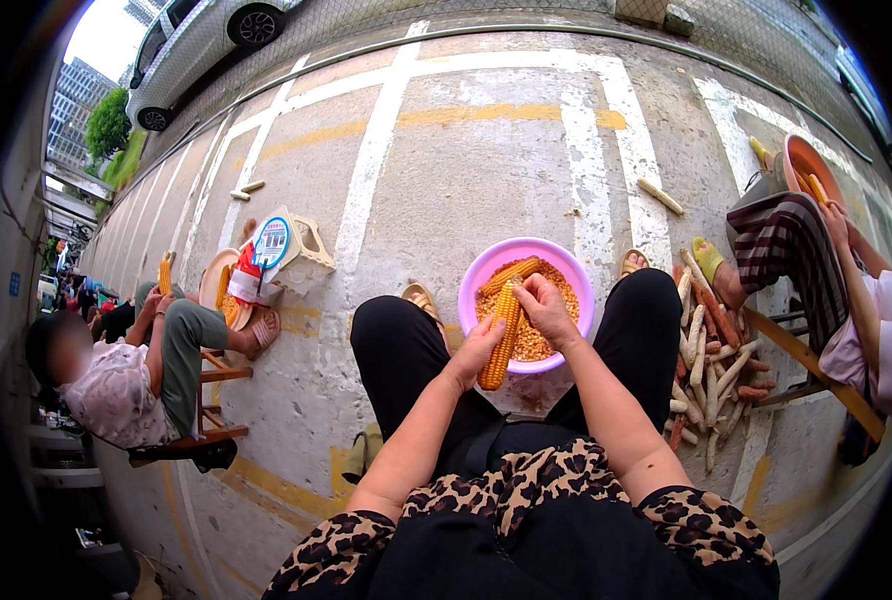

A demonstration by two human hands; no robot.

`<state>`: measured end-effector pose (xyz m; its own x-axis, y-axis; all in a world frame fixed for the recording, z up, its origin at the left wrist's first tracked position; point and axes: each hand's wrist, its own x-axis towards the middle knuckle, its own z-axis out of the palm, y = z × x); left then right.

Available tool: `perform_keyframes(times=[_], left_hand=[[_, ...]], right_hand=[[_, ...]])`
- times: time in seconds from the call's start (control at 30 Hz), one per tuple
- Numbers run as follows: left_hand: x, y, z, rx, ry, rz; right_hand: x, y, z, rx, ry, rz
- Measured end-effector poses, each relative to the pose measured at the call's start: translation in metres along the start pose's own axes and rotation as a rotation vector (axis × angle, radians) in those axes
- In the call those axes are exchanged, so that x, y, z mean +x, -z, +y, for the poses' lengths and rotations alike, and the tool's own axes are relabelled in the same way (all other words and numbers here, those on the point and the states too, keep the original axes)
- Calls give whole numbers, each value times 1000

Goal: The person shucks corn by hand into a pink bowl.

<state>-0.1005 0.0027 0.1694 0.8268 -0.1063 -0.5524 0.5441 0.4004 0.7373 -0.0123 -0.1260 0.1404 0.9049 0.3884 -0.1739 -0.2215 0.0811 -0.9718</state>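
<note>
Low between my knees, a yellow ear of dried corn (503, 343) is held at a slant over a pink plastic basin (587, 289). My left hand (477, 352) grips its lower part. At the ear's upper end, the fingers and thumb of my right hand (548, 309) pinch against the kernels. Loose corn kernels (533, 345) cover the basin's inside. Beyond my hands, more whole ears of corn (507, 275) lie on those kernels, along the far left side.
Bare cobs (708, 375) are heaped on the concrete by my right leg. At left, a seated person (119, 390) holds corn near a cream plastic stool (303, 251). Another person (858, 292) at right works over an orange basin (810, 165). A stray cob (660, 196) lies ahead.
</note>
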Motion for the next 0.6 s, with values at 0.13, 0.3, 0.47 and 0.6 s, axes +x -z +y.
perform_keyframes(times=[0.13,0.3,0.47,0.6], left_hand=[[16,9,-20,200,-168,45],[24,11,-29,508,-341,105],[15,7,-21,495,-312,52],[12,5,-18,426,-244,63]], right_hand=[[1,5,12,88,-123,-17],[2,-2,11,-287,26,130],[0,-2,8,-415,90,132],[-3,-3,2,-346,141,128]])
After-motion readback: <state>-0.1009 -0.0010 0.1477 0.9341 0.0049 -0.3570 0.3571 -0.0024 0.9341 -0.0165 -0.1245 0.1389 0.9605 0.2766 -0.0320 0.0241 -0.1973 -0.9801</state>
